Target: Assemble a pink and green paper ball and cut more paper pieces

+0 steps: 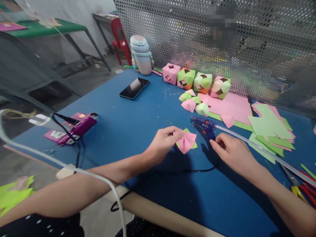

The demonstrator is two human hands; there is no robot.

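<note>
Near the middle of the blue table (98, 121), my left hand (164, 143) pinches a folded pink and green paper piece (186, 141) between thumb and fingers. To its right, my right hand (230, 149) has its thumb and curled fingers at the handle of a blue glue gun (204, 125). A long clear glue stick (237, 133) runs out of the gun's back toward the lower right. The gun's nozzle points left, just above the paper piece. Small folded pink and green pieces (189, 105) lie behind the gun.
Several paper cubes (202, 82) line the perforated metal screen (172, 33). A bottle (142, 57) and phone (134, 88) stand and lie at the back left. A purple box (79, 126) with cables is left; paper sheets (270, 123) and scissors (293, 181) are right.
</note>
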